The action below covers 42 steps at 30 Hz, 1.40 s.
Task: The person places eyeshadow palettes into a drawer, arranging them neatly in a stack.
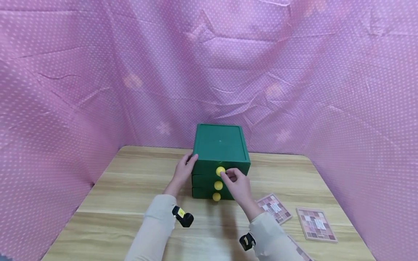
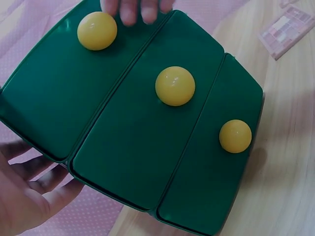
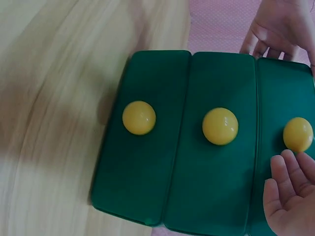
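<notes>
A green three-drawer cabinet (image 1: pixel 220 143) with round yellow knobs stands on the table, its drawers pushed in. My left hand (image 1: pixel 184 169) rests against the cabinet's left side near the top front corner; in the left wrist view its fingers (image 2: pixel 44 184) lie fairly straight along that side. At the top drawer's knob (image 1: pixel 220 171) is my right hand (image 1: pixel 237 184), thumb tip at the knob's lower right. The right wrist view shows its fingers (image 3: pixel 290 182) loosely extended beside the top knob (image 3: pixel 298 134), not wrapped round it. Its thumb is out of that view.
To the right lie flat pink squares with a grid of coloured patches, one near the right forearm (image 1: pixel 274 208), another (image 1: pixel 316 224) farther right. A third (image 1: pixel 302 250) is partly hidden by the right sleeve. Pink dotted cloth (image 1: pixel 209 72) hangs round the wooden table (image 1: pixel 130 181).
</notes>
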Each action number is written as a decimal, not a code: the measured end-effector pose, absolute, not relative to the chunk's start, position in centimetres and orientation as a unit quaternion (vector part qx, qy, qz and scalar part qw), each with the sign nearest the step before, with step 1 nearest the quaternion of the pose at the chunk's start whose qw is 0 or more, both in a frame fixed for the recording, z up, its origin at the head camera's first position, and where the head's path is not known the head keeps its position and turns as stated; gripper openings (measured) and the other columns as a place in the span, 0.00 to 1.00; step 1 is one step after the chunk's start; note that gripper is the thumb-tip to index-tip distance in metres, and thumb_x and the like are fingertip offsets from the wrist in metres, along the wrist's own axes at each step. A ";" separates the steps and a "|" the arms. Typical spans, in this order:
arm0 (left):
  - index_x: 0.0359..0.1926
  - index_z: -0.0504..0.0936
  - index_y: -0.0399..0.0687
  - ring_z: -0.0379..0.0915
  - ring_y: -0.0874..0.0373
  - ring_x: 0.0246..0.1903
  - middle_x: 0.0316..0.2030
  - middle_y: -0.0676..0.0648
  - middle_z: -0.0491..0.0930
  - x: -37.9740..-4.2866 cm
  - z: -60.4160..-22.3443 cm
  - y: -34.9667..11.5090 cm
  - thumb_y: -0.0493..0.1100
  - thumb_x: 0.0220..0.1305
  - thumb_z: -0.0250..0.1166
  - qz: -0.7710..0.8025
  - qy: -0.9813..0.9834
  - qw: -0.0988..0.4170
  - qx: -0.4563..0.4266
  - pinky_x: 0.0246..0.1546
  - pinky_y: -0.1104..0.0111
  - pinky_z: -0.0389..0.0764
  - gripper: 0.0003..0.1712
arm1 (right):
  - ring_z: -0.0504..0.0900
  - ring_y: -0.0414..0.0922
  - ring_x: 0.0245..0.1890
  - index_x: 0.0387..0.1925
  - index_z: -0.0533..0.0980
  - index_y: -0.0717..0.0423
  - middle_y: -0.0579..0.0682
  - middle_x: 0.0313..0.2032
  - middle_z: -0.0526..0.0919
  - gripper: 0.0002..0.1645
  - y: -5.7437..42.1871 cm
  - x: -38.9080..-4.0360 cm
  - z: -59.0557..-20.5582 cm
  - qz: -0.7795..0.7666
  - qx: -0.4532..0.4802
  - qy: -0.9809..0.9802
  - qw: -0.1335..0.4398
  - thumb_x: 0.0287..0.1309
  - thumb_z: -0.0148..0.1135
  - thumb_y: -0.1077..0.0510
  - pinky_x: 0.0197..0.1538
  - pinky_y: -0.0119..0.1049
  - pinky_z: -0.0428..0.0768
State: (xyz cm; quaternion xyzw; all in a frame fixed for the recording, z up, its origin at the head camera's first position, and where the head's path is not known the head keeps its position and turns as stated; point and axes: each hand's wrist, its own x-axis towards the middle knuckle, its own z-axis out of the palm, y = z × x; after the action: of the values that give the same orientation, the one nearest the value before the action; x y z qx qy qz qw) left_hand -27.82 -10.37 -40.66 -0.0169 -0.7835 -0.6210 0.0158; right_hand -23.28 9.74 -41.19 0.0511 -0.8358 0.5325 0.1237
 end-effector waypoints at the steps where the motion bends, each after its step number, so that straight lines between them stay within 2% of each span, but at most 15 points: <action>1: 0.68 0.60 0.45 0.59 0.43 0.65 0.65 0.38 0.62 -27.9 -40.7 -10.4 0.58 0.69 0.47 -0.630 -0.776 0.010 -0.018 0.64 0.51 0.64 0.33 | 0.79 0.44 0.35 0.40 0.77 0.61 0.55 0.35 0.82 0.18 9.6 -23.4 -41.3 0.534 0.047 -0.836 0.119 0.57 0.62 0.50 0.39 0.32 0.79; 6: 0.69 0.59 0.46 0.58 0.41 0.65 0.67 0.38 0.60 -27.9 -40.7 -10.5 0.57 0.69 0.47 -0.668 -0.744 -0.009 -0.026 0.63 0.46 0.64 0.33 | 0.79 0.46 0.38 0.43 0.77 0.63 0.57 0.37 0.82 0.23 9.2 -23.9 -41.7 0.553 0.017 -0.829 0.086 0.58 0.60 0.47 0.42 0.36 0.80; 13: 0.69 0.57 0.47 0.54 0.41 0.67 0.68 0.39 0.57 -28.2 -40.8 -10.5 0.56 0.69 0.49 -0.699 -0.715 -0.027 -0.019 0.65 0.45 0.59 0.33 | 0.82 0.48 0.33 0.41 0.77 0.66 0.57 0.35 0.84 0.25 8.7 -24.7 -42.0 0.595 -0.021 -0.802 0.052 0.59 0.59 0.45 0.38 0.32 0.78; 19: 0.70 0.56 0.45 0.52 0.40 0.68 0.69 0.38 0.55 -28.4 -40.4 -10.5 0.55 0.68 0.51 -0.719 -0.694 -0.036 -0.012 0.66 0.45 0.57 0.34 | 0.80 0.42 0.28 0.40 0.78 0.67 0.56 0.31 0.84 0.28 8.2 -25.3 -41.8 0.638 -0.048 -0.769 0.006 0.60 0.57 0.42 0.39 0.33 0.79; 23: 0.69 0.57 0.45 0.52 0.41 0.68 0.69 0.39 0.55 -28.6 -40.5 -10.4 0.54 0.68 0.52 -0.728 -0.685 -0.034 -0.001 0.66 0.46 0.57 0.34 | 0.81 0.40 0.28 0.43 0.76 0.68 0.56 0.32 0.85 0.30 8.0 -25.5 -41.6 0.663 -0.065 -0.746 -0.023 0.61 0.55 0.41 0.38 0.32 0.80; 26: 0.68 0.60 0.45 0.53 0.42 0.67 0.68 0.39 0.58 -29.1 -41.3 -10.3 0.53 0.66 0.53 -0.736 -0.676 -0.023 0.011 0.65 0.46 0.58 0.33 | 0.82 0.41 0.30 0.45 0.75 0.67 0.54 0.32 0.85 0.31 7.8 -25.6 -41.5 0.674 -0.084 -0.733 -0.039 0.61 0.54 0.40 0.41 0.34 0.81; 34: 0.69 0.58 0.44 0.52 0.41 0.68 0.68 0.38 0.57 -29.6 -41.5 -10.6 0.53 0.66 0.53 -0.747 -0.663 -0.040 0.027 0.67 0.48 0.57 0.35 | 0.81 0.39 0.30 0.43 0.75 0.65 0.48 0.28 0.84 0.29 7.5 -26.0 -41.6 0.688 -0.107 -0.716 -0.060 0.61 0.54 0.41 0.46 0.37 0.82; 42: 0.70 0.57 0.45 0.50 0.41 0.69 0.69 0.39 0.55 -30.3 -41.1 -11.1 0.53 0.67 0.53 -0.755 -0.652 -0.068 0.022 0.68 0.48 0.54 0.35 | 0.80 0.39 0.26 0.40 0.75 0.66 0.48 0.26 0.83 0.26 7.1 -25.4 -41.6 0.697 -0.097 -0.709 -0.050 0.62 0.55 0.43 0.43 0.37 0.82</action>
State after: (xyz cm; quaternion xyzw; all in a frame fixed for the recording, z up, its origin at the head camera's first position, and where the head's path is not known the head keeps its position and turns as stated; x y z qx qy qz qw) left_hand -30.26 -11.06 -41.14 0.0217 -0.6522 -0.7546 -0.0682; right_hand -25.43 7.15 -41.56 -0.0972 -0.7090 0.6966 -0.0502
